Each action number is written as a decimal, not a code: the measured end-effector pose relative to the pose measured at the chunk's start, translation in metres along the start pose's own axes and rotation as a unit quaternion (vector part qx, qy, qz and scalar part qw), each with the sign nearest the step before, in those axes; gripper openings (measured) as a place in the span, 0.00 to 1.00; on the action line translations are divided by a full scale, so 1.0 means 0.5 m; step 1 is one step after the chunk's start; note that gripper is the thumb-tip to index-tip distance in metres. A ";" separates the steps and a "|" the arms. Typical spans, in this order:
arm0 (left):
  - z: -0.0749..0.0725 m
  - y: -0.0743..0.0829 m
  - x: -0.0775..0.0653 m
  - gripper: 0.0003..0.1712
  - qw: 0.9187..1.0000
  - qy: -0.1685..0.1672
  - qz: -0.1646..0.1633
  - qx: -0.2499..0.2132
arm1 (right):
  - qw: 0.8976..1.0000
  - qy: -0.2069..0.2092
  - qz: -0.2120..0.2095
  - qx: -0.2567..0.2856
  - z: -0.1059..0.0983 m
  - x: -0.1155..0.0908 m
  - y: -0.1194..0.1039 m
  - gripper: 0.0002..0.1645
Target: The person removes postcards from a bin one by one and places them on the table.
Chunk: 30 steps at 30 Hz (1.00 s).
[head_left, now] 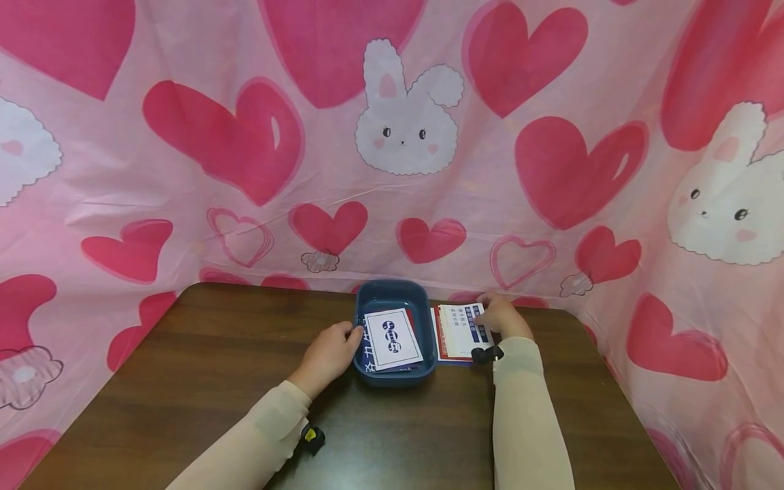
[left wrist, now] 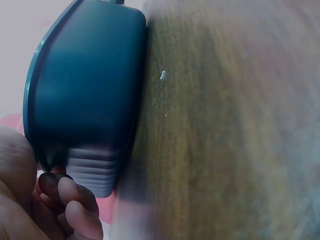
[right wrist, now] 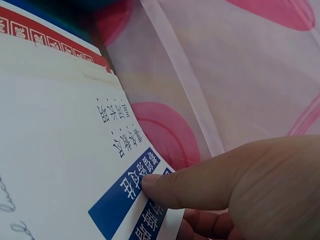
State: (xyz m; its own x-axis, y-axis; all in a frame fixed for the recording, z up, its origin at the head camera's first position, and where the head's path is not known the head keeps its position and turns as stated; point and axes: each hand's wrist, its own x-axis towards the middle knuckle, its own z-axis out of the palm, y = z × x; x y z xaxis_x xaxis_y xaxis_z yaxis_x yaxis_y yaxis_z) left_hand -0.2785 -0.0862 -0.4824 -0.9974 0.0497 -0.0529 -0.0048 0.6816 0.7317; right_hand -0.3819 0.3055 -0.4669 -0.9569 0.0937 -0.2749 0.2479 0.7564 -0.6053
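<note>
A dark blue plastic bin (head_left: 395,382) sits on the table with several printed cards in it; the top card (head_left: 392,340) is white with a blue design. My left hand (head_left: 327,354) grips the bin's left rim, thumb on top and fingers curled outside, as the left wrist view shows close up. To the right of the bin lies a fanned stack of cards (head_left: 454,330), white, cream, red and blue. My right hand (head_left: 505,318) pinches its right edge. In the right wrist view the thumb (right wrist: 167,190) presses on blue-banded printing, while the other fingers are mostly hidden beneath.
The brown wooden table (head_left: 245,354) has rounded far corners. Behind it and along both sides hangs a pink cloth (head_left: 331,163) with hearts and rabbits. A black wrist strap with a small yellow-marked device (head_left: 312,439) sits at my left sleeve.
</note>
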 end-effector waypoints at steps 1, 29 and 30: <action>0.000 0.000 0.000 0.20 1.000 0.000 0.000 0.000 | 1.000 0.000 0.001 -0.002 0.001 0.001 0.000 0.39; -0.001 -0.002 0.000 0.20 1.000 0.001 0.002 0.003 | 1.000 0.005 0.000 -0.017 -0.006 -0.008 -0.023 0.32; -0.001 -0.002 0.001 0.20 1.000 0.000 0.003 0.004 | 1.000 0.009 -0.007 -0.016 -0.008 -0.009 -0.025 0.31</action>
State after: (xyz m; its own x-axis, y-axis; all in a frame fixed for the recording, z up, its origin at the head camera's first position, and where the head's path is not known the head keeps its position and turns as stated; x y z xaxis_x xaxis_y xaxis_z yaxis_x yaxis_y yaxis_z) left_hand -0.2789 -0.0872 -0.4828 -0.9974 0.0533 -0.0480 0.0017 0.6864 0.7272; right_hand -0.3813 0.2982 -0.4549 -0.9627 0.0953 -0.2531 0.2306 0.7783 -0.5840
